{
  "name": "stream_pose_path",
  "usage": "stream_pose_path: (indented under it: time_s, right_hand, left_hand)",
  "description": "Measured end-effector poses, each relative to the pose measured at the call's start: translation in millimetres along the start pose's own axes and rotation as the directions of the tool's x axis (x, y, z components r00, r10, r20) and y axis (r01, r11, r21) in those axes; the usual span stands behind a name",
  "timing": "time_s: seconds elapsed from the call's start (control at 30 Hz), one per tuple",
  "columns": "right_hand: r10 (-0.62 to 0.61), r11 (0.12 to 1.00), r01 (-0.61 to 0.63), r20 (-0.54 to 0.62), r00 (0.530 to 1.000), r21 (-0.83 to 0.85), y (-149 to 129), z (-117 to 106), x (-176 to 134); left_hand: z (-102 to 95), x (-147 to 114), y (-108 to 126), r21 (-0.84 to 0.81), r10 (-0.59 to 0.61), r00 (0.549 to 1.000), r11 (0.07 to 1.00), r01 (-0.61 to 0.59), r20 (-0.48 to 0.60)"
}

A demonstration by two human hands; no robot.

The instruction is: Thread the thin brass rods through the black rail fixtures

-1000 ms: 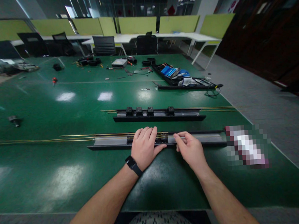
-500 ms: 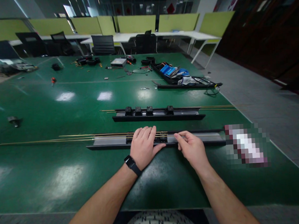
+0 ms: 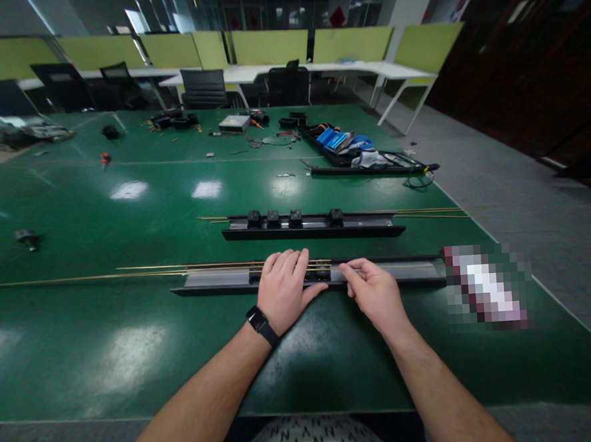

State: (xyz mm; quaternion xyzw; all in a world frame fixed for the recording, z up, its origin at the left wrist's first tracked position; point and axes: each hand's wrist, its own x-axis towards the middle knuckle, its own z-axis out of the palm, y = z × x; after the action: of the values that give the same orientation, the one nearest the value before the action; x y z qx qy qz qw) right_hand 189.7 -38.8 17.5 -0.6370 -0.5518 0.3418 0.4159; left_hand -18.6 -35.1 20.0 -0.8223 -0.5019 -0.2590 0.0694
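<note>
A dark-edged metal channel (image 3: pixel 219 280) lies lengthwise in front of me, silvery on its inner floor. Thin gold-coloured rods (image 3: pixel 153 268) run along it and stick out far past its left end. Black blocks (image 3: pixel 323 274) sit inside the channel, partly covered by my left hand (image 3: pixel 285 285). That hand lies flat across the rods and blocks, fingers stretched and thumb apart. Just right of the rods' ends, my right hand (image 3: pixel 372 286) is closed in a pinch over the channel. Whatever is between its fingertips is too thin or hidden to make out.
Behind lies a second channel (image 3: pixel 316 232) with several black blocks and rods. Farther back are a black tray (image 3: pixel 321 143) of tools and gloves, a white box (image 3: pixel 234 123) and loose parts. A blurred-out item (image 3: pixel 487 282) lies to the right on the green table (image 3: pixel 133 357).
My right hand has shifted slightly left along the channel, toward the rods' ends, still pinched. My left hand, the rods and the channel stay in place.
</note>
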Motion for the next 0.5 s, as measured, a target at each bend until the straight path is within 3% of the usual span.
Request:
stream_pose_path:
  time_s: [0.27,0.5]
  right_hand:
    - [0.032,0.999,-0.030,-0.054,0.998,0.028,-2.5,-6.5,-2.4]
    - [0.003,0.999,-0.002,0.019,1.000,-0.037,-7.0,-0.1,-1.4]
  left_hand:
    - [0.2,-0.1,-0.2,-0.007,-0.002,1.000,1.000,0.002,-0.011]
    - [-0.7,0.2,0.6,-0.014,-0.004,1.000,1.000,0.004,-0.007]
